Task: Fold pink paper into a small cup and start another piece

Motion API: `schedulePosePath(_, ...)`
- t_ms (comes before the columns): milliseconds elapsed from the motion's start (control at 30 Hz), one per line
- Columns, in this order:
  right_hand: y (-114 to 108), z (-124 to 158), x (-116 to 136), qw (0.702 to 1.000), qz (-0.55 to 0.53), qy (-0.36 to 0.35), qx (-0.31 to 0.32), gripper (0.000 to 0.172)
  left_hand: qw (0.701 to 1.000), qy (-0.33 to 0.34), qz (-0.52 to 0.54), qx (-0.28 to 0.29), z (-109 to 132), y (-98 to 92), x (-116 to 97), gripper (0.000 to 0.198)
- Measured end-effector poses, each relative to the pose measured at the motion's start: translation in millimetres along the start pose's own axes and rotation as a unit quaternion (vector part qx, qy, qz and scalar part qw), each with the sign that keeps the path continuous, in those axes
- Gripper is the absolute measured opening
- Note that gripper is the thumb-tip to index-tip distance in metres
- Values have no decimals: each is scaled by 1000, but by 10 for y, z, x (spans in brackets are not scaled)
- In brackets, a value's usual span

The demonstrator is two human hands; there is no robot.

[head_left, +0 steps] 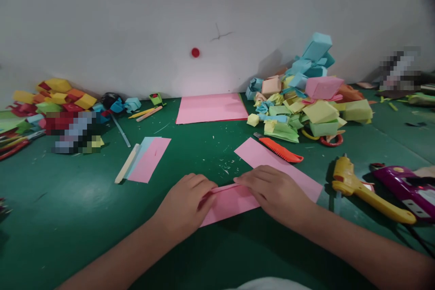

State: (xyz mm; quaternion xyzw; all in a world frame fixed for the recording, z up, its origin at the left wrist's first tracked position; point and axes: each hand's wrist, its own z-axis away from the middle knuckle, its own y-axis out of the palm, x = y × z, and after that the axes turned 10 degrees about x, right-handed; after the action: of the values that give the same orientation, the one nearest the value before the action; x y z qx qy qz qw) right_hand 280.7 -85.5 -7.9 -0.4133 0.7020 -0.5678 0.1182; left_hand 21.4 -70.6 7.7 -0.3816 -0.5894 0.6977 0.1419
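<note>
A strip of pink paper (234,202) lies between my two hands near the front of the green table, its far edge folded up and over. My left hand (188,199) pinches the left end of that fold between thumb and fingers. At the other end, my right hand (272,189) is closed on the fold, fingertips on its upper edge. Partly behind my right hand rests another pink paper sheet (306,183), with an orange utility knife (279,149) on its far edge.
Folded paper boxes (322,113) are heaped at the back right. A yellow glue gun (370,197) and a purple power strip (404,188) sit at right. Pink sheets (212,108) lie by the wall. Cut strips (149,161) and colourful paper pieces (61,97) are on the left.
</note>
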Motion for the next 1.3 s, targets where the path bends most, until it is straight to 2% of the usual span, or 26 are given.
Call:
schedulePosePath(167,-19,-22,69,995,-32,73,54,20,998,-55,26,9,-24,7,28,12)
schedulePosePath(267,-38,-36,118,991,-19,97,88,27,999,-48,-5,9,-10,13,15,16)
schedulePosePath(400,-41,-42,142,993,-1,84,86,35,999,-18,-42,1,11,19,-22,18)
schedulePosePath(633,-10,-45,110,995,-6,66,79,18,999,-28,-11,18,14,-7,-64,12)
schedulePosePath(767,42,-9,69,998,-4,16,58,25,1000,-24,-1,18,26,-16,-89,12)
schedulePosePath(1033,38,34,121,993,44,-8,111,28,984,37,-170,45,132,23,-209,27)
schedulePosePath(1167,37,34,138,990,61,-16,126,21,977,9,-199,75,158,14,-239,27)
schedulePosePath(1300,39,25,151,988,77,-14,133,17,972,-24,-222,73,150,8,-238,22)
